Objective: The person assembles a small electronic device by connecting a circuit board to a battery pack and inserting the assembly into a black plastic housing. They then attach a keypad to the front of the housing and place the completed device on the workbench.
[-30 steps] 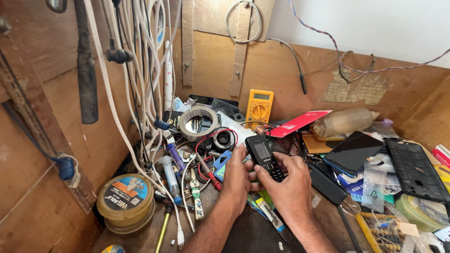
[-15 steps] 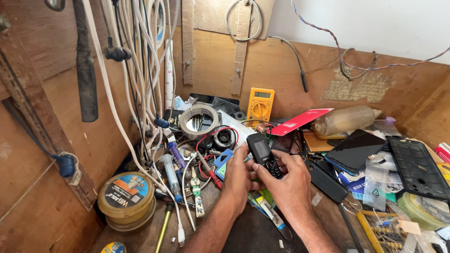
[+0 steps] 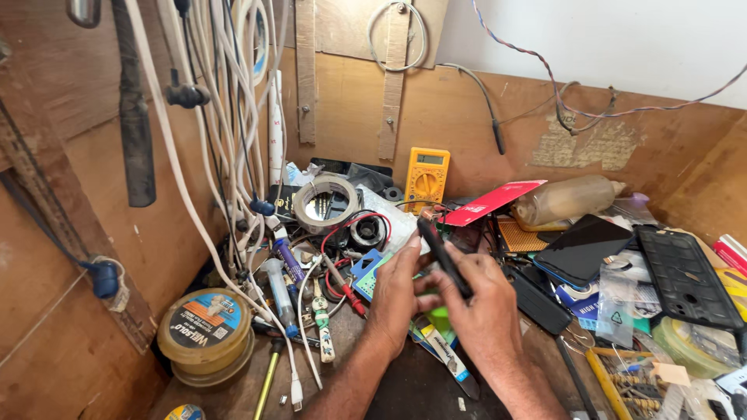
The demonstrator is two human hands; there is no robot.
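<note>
Both of my hands hold a small black keypad phone (image 3: pixel 442 253) over the middle of a cluttered wooden workbench. The phone is turned edge-on to the camera, so only its thin side shows. My left hand (image 3: pixel 398 289) grips its lower left side with the thumb up along the edge. My right hand (image 3: pixel 484 305) wraps the lower right part, fingers curled over it. Under my hands lie a green object (image 3: pixel 440 319) and a knife-like tool (image 3: pixel 450 362).
A yellow multimeter (image 3: pixel 426 178) leans on the back wall. A tape roll (image 3: pixel 325 204), syringes (image 3: pixel 280 292), red probe leads (image 3: pixel 347 289) and hanging white cables (image 3: pixel 233 155) crowd the left. A round tin (image 3: pixel 206 342) sits front left. Black phones and a phone back cover (image 3: pixel 685 276) lie right.
The phone has been rotated from showing its keypad face to standing edge-on. My hands shifted slightly with it; the rest of the bench is unchanged.
</note>
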